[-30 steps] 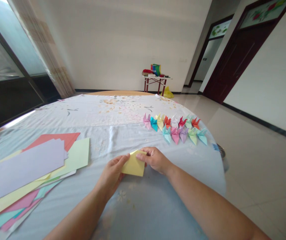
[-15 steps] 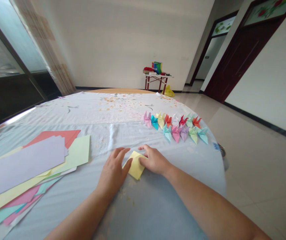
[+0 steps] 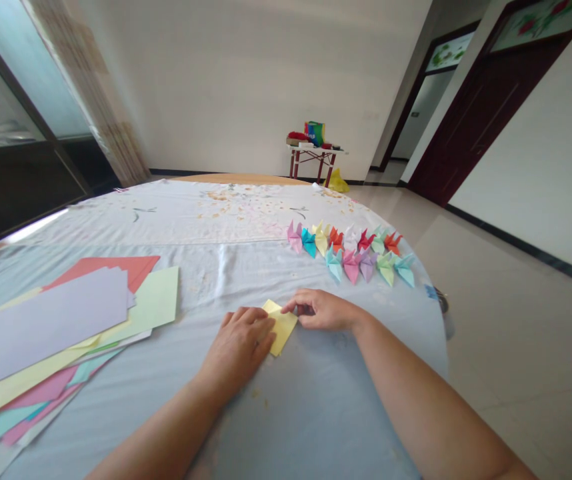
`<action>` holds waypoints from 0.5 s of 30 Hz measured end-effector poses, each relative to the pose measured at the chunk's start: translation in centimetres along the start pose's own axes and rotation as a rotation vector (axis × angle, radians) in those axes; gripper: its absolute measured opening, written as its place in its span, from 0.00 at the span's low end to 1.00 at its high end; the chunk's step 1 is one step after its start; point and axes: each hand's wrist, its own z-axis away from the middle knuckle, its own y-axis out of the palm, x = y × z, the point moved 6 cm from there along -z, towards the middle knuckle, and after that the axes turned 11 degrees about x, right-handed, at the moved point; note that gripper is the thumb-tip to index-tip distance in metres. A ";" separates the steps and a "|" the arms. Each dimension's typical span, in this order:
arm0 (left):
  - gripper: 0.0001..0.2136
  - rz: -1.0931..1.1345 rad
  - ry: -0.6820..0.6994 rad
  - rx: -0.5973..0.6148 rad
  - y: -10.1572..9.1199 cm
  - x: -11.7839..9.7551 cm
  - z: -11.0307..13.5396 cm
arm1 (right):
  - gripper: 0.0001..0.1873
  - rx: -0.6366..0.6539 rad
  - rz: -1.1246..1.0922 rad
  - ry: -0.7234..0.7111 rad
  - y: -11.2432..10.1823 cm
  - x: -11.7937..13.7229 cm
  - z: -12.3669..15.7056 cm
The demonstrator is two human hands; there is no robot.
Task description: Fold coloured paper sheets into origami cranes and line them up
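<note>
A small folded piece of yellow paper [image 3: 281, 331] lies on the tablecloth in front of me, turned like a diamond. My left hand [image 3: 241, 340] rests over its left side, fingers together and slightly bent, holding it down. At its upper right edge is my right hand [image 3: 323, 310], index finger touching the paper and the other fingers curled in. Whether the right thumb grips the paper's edge is hard to make out. Beyond the right hand stand two rows of folded paper cranes [image 3: 351, 265] in several colours.
To the left lies a loose stack of coloured paper sheets [image 3: 51, 327], lilac on top. A pale flowered tablecloth [image 3: 206, 267] covers the round table. Farther off, a small side table [image 3: 313, 152] holds a colourful bag, with a yellow bag [image 3: 337, 181] on the floor beside it.
My left fingers have come down flatter over the paper's left side. My right hand has shifted slightly right, its thumb off the paper's middle and index finger now at the upper edge.
</note>
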 end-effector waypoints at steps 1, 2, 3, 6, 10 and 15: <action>0.11 0.008 -0.006 0.002 0.0 0.0 0.0 | 0.22 0.018 0.032 -0.022 -0.1 0.1 0.1; 0.11 0.014 -0.013 0.005 0.1 0.1 0.0 | 0.23 0.028 0.067 -0.039 -0.2 0.1 0.1; 0.11 0.018 -0.018 0.011 0.1 0.1 0.1 | 0.22 0.031 0.096 -0.054 -0.3 0.2 0.1; 0.13 0.018 -0.029 0.044 0.4 0.3 0.2 | 0.16 0.035 0.123 -0.081 -0.5 0.4 0.2; 0.15 0.035 -0.039 0.074 0.5 0.7 0.4 | 0.10 0.015 0.066 -0.075 -0.8 0.3 0.2; 0.15 0.017 -0.032 0.083 0.5 0.6 0.6 | 0.08 -0.084 0.063 -0.068 -0.9 0.3 -0.3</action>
